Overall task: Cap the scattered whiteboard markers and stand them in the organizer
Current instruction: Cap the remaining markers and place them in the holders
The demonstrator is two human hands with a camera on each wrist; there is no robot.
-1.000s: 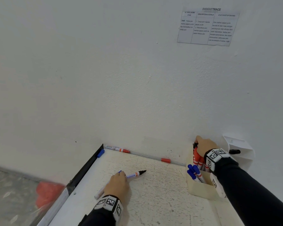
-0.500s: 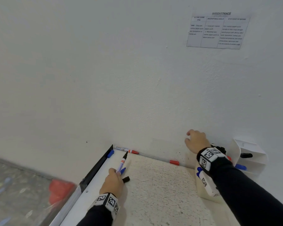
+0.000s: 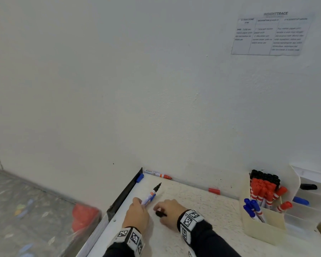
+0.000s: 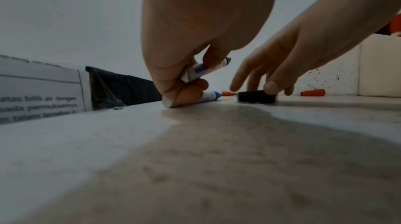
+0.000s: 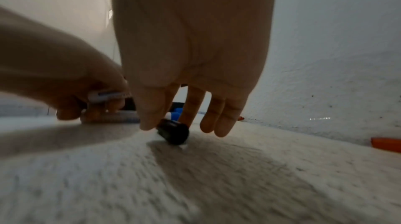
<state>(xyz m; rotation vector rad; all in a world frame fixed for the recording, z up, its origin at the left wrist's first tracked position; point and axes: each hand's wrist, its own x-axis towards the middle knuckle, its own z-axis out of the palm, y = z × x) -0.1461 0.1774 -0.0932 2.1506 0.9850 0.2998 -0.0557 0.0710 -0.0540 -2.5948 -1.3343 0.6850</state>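
Observation:
My left hand (image 3: 137, 206) grips an uncapped black-tipped marker (image 3: 153, 193), its tip pointing away toward the wall. In the left wrist view this marker (image 4: 201, 71) is in my curled fingers. A blue-tipped marker (image 4: 208, 99) lies on the table under them. My right hand (image 3: 158, 210) is just to the right, thumb and forefinger pinching a black cap (image 3: 160, 213) that rests on the table; the black cap (image 5: 173, 131) shows clearly in the right wrist view. The cream organizer (image 3: 263, 229) stands at the right with several capped red, black and blue markers.
A red marker (image 3: 158, 174) and a red cap (image 3: 214, 191) lie along the wall, a blue cap (image 3: 140, 178) in the far left corner. A white tiered shelf (image 3: 304, 180) beside the organizer carries a black cap (image 3: 309, 186) and a blue cap (image 3: 301, 200). The table's left edge is a black strip (image 3: 124, 193).
My right hand left the organizer, passed along the wall and came down onto the black cap beside my left hand. My left hand lifted the black marker, turning its tip toward the wall.

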